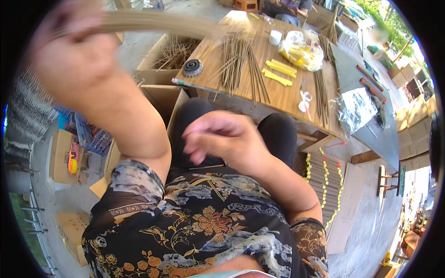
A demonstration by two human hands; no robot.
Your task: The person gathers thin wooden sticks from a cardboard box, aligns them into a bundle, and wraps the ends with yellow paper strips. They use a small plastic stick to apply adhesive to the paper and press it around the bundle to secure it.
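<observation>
Brown stick bundle (pixel 157 23), raised at left, free end toward wooden table (pixel 287 99).
Gripped at one end by left hand (pixel 76 53), fingers wrapped round, blurred; nothing apparent in half-open right hand (pixel 227 139) above dark trousers (pixel 280 134). Possible spill from one-ended grip loosening; possible snagging on loose sticks (pixel 234 62) if swung low.

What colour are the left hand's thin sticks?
The long, thin sticks are brownish, shown best in head view.
</observation>
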